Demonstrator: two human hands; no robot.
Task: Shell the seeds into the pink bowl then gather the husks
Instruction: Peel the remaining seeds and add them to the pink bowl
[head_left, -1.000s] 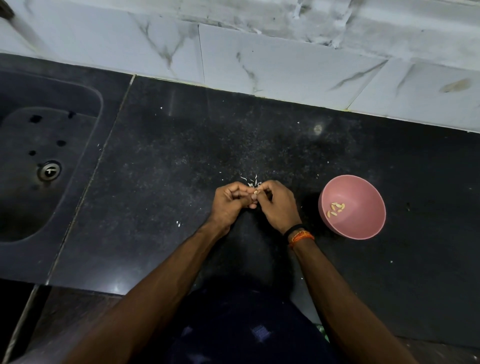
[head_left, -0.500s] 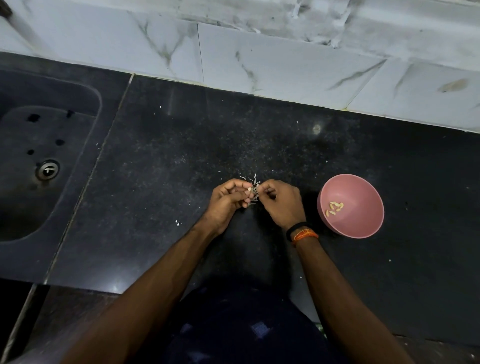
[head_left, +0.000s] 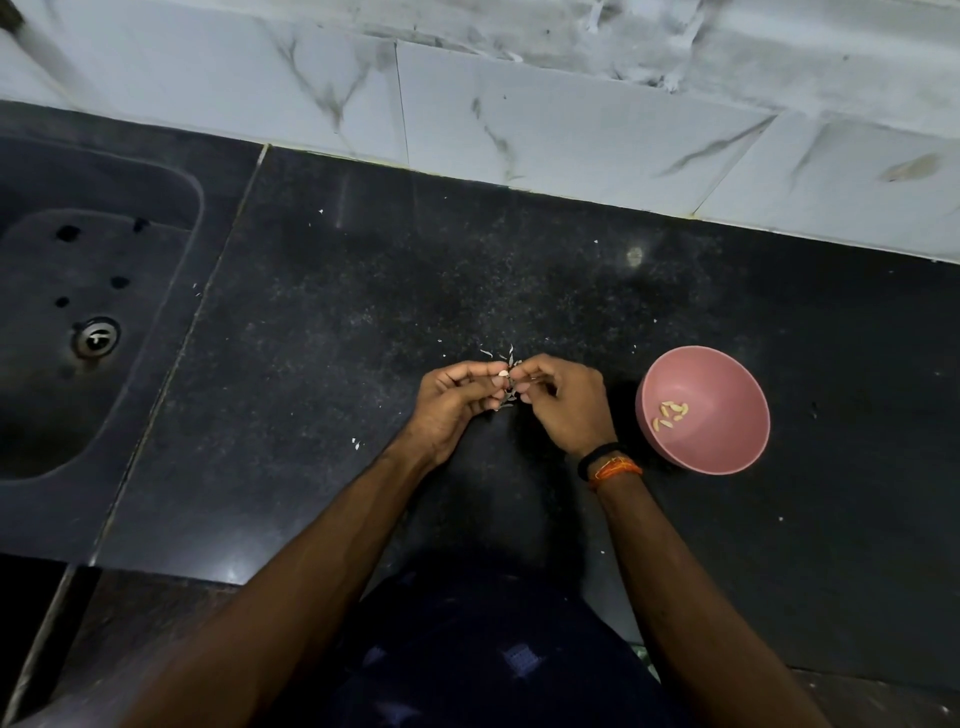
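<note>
Seed (head_left: 503, 373), pale and small, sits pinched between left hand (head_left: 457, 402) and right hand (head_left: 563, 402) fingertips above grey husks (head_left: 506, 401); speckled black counter (head_left: 363, 312), pink bowl (head_left: 727, 452) nearby.

This is a home kitchen: a polished black granite counter (head_left: 467, 270) runs under a backsplash of white marble-look wall tiles (head_left: 545, 124) with grey veins, with a pale grout line where the two meet along the counter's back edge. At the counter's left end a dark sink (head_left: 78, 405) is sunk into the stone, with a round metal drain (head_left: 96, 336) in its floor, while a small pink bowl (head_left: 727, 441) holding a few shelled seeds (head_left: 671, 413) stands towards the right end and pale husks (head_left: 498, 356) lie scattered mid-counter
</note>
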